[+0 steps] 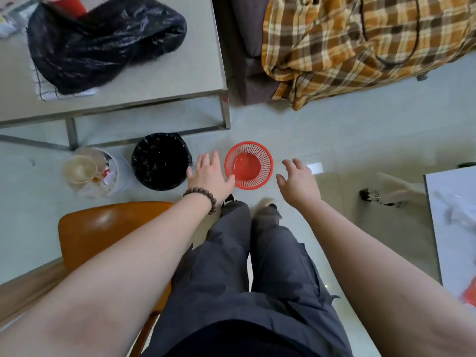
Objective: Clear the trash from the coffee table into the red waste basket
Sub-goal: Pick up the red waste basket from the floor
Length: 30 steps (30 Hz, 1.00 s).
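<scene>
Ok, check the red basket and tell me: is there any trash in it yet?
No. The red waste basket on the floor shows only its bare red bottom, and both the left hand and right hand are open and hold nothing.

Red waste basket [248,164] stands on open floor, clear at twelve and three o'clock; a black-lined bin [161,161] crowds nine o'clock, table frame [224,109] at eleven.

pale glossy tiled floor [334,130] fills the middle of the frame, catching soft daylight. upper left, a grey tabletop [180,73] on a metal frame. upper right, a dark sofa [247,47] draped with an orange plaid blanket [347,47]. lower left, an orange wooden chair [103,228]. at the right edge, the corner of a white tabletop [453,215].
</scene>
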Available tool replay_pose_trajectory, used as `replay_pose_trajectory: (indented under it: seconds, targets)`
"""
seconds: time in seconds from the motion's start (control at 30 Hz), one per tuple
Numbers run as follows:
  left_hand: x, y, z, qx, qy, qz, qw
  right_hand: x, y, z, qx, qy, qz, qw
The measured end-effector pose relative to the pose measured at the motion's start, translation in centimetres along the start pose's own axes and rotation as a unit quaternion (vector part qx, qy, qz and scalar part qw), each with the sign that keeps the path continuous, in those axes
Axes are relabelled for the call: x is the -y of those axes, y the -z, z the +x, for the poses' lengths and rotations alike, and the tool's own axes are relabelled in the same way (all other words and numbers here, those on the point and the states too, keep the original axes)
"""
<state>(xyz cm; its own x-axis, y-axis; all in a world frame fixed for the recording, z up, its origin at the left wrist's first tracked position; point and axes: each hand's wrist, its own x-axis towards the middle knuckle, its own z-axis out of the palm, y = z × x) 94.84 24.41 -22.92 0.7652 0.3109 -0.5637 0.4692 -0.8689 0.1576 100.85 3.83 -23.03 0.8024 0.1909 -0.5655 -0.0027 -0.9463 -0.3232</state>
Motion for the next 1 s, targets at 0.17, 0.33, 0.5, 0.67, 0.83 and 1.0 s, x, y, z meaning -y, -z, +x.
replay_pose_trajectory:
  seconds: [0.17,0.33,0.5,0.67,0.83,1.0]
  targets:
    - [-0.2,-3.8,2.8,0.05,0.013,-0.003,0.999,-1.7,-2.8,3.4,0.065,-0.014,-0.017,0.998]
    - [-0.6,-9.1,5.9,0.085,0.033,-0.019,0.996,-4.1,-6.9,7.6,0.13,-0.024,-0.044,0.99]
    - [-0.2,-16.5,11.7,0.077,0.072,-0.072,0.992,-7.5,-13.3,14.4,0.149,-0.05,-0.034,0.987]
    - [0.8,-25.0,19.0,0.041,0.132,-0.137,0.981,-10.7,-20.8,22.5,0.12,-0.075,0.012,0.99]
    - [1.9,-31.3,24.5,0.036,0.195,-0.206,0.958,-13.2,-26.2,27.7,0.078,-0.112,0.073,0.988]
    - [1.9,-33.2,26.1,0.069,0.215,-0.274,0.935,-13.9,-27.9,28.8,0.053,-0.123,0.167,0.977]
